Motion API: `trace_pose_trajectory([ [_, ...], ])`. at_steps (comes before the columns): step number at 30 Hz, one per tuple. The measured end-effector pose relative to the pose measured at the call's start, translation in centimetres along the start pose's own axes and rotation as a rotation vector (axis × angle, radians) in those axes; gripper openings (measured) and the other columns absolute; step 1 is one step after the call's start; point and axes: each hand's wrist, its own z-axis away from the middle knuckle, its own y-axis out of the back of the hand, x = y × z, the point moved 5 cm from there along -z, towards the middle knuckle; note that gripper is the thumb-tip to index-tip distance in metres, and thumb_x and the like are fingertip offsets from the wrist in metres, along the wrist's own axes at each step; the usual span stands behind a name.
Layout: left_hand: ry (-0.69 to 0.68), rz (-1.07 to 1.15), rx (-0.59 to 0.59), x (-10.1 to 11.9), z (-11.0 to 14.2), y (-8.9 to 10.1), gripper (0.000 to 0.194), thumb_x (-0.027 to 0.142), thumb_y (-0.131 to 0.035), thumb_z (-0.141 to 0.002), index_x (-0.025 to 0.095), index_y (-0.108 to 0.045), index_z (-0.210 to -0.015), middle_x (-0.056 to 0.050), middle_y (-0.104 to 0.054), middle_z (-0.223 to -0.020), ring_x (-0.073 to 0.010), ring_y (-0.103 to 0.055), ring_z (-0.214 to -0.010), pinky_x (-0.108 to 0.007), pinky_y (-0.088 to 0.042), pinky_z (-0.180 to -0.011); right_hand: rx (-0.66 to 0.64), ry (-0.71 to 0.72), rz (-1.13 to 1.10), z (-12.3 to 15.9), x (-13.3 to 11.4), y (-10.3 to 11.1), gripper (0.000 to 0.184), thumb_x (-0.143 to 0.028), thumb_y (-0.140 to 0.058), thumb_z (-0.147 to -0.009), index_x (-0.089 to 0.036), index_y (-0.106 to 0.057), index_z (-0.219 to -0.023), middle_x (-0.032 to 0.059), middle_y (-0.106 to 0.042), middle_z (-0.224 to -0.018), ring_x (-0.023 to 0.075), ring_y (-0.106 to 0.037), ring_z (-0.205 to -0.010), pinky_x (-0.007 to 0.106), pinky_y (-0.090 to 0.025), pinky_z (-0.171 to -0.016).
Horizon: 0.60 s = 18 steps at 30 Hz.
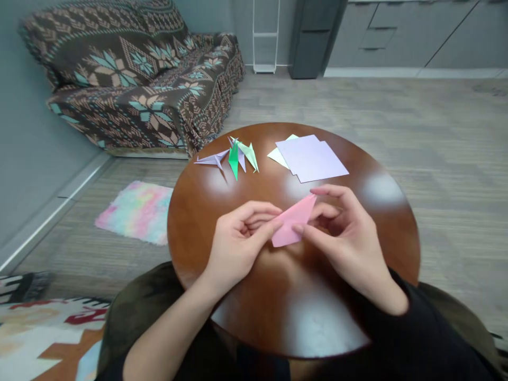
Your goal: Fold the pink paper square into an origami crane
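Note:
A folded piece of pink origami paper [292, 222] is held up over the round table, between my two hands. My left hand [242, 238] pinches its left edge, thumb in front and fingers behind. On the other side, my right hand [345, 238] grips it with the thumb on the lower front and the index finger at the upper right tip. The paper has a slanted upper edge and a pointed upper right corner. Some of its back is hidden by my fingers.
Several folded paper cranes [234, 156] in purple and green lie at the table's far left. Sheets of lilac paper [311, 156], with pale green paper beneath, lie at the far right. The brown table [254, 312] is glossy. Beyond stands a patterned sofa [159, 79]; a fluffy rug [137, 211] is on the floor.

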Motion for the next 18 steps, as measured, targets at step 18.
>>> trace_pose_trajectory([
  [18,0.065,-0.087,-0.023,-0.2,-0.3,-0.1,0.01,0.025,-0.083,-0.081,0.017,-0.077,-0.086,-0.003,-0.078,-0.077,-0.0171,-0.072,-0.071,-0.025,-0.057,-0.067,-0.217,0.046,0.294,0.1,-0.5,-0.8,0.011,-0.023,-0.071,-0.092,-0.018,-0.071,-0.081,-0.0009,-0.067,-0.072,0.0124,-0.057,-0.062,0.024,-0.042,-0.058],
])
